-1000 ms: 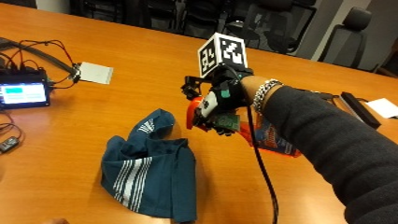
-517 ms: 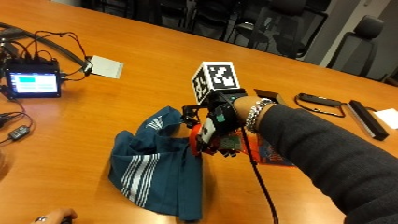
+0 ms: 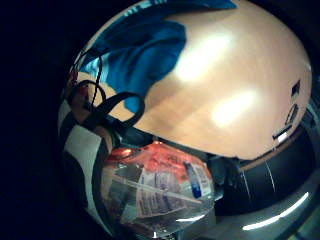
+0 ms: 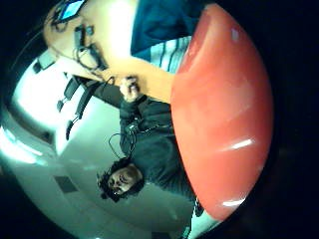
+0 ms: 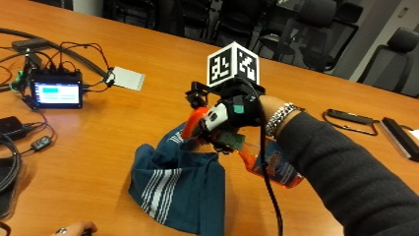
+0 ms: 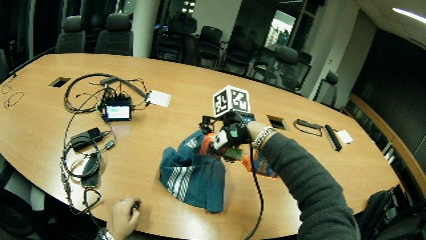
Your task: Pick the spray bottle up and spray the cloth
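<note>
Partly hidden behind the gloved right hand, the spray bottle shows only its orange head by the fingers and its clear, orange-tinted body below the wrist; how the fingers lie on the trigger cannot be made out. The hand is wrapped around the bottle's neck and holds it off the tabletop, tilted, with the orange head pointing down toward the cloth. From the little-finger side of the palm, the bottle's body sits close against the hand, its printed label partly readable as blocks of colour only; whether liquid is inside cannot be told. From the thumb side, the orange head fills much of the scene and cuts off most of the cloth beyond it.

Crumpled near the tabletop's near edge, the dark blue cloth with white stripes lies just below the bottle's head, not touching it as far as can be seen. Toward the left edge sits a small screen device amid black cables, with a white card beside it. Near the right edge lie a flat black object and a dark bar, cut off by the frame. A bare hand rests at the near edge.
</note>
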Action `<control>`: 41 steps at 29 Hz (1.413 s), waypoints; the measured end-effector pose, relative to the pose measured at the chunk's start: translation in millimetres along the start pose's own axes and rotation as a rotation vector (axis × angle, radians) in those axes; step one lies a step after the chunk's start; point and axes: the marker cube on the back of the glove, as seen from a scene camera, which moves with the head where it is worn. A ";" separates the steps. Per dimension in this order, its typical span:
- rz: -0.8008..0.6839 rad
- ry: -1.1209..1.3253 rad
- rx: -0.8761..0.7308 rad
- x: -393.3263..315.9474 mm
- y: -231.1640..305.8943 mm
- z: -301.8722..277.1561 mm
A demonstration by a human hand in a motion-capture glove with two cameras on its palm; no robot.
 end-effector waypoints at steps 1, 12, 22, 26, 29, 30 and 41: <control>-0.038 -0.020 0.017 -5.3 1.0 -3.0; -0.487 -0.335 0.428 -49.3 21.1 -46.7; -0.735 -0.599 1.108 -67.0 1.2 -64.1; -0.729 -0.617 1.287 -58.4 -22.2 -57.4; -0.671 -0.614 1.391 -44.4 -41.6 -47.4; -0.650 -0.613 1.419 -39.4 -47.9 -43.8; -0.532 -0.664 1.489 -12.8 -68.1 -34.7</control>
